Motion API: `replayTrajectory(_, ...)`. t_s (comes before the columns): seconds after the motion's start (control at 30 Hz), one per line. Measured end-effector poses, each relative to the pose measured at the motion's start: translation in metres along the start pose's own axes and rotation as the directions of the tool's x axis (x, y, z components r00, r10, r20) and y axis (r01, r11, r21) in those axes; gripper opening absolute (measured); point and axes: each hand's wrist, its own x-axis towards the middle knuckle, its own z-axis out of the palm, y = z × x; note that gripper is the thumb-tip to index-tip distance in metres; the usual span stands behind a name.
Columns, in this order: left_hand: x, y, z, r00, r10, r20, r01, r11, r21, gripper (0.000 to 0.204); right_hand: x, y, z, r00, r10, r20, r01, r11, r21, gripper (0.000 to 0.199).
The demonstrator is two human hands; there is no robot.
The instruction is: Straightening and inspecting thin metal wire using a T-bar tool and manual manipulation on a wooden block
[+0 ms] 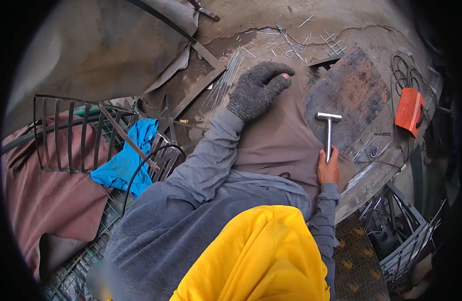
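Observation:
My bare right hand (329,168) grips the lower handle of a shiny, T-shaped metal hammer (329,129). The hammer stands out from the fist with its head away from me, beside my right thigh. A dark grey knitted glove covers my left hand (262,90), and a bare thumb tip pokes out of it. That hand rests on my left knee, over brown cloth (278,143), with the fingers bent loosely and the thumb apart from them. Nothing shows in it.
A worn, stained board (348,95) lies to the right of my knees. Beyond it is an orange-red box-shaped machine (410,111) with cables. Thin metal rods (230,72) and cut pieces litter the ground. A metal grille (70,133) and blue cloth (133,155) are at left.

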Motion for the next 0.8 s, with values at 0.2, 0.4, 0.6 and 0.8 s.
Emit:
replayTrajectory(0.2,0.071,-0.272,-0.075,0.668,-0.645,-0.371,0.566,0.764,-0.31,0.028,0.016,-0.01,-0.003,0.997,0.075,-0.032,-0.074,0.997,0.019,0.04)
replayTrajectory(0.4,0.023,-0.4,-0.062,0.559,-0.824,-0.086,0.708,0.421,0.568,0.046,0.028,-0.015,-0.001,0.983,0.171,-0.072,-0.178,0.979,-0.103,0.033)
replayTrajectory(0.6,0.042,-0.476,-0.037,0.492,-0.869,-0.064,0.755,0.388,0.529,0.047,0.031,0.012,-0.003,0.974,0.223,0.036,-0.221,0.974,-0.048,0.024)
replayTrajectory(0.8,0.065,-0.517,-0.012,0.509,-0.821,-0.259,0.761,0.288,0.582,0.04,0.038,0.004,-0.007,0.961,0.275,0.008,-0.268,0.942,-0.201,0.024)
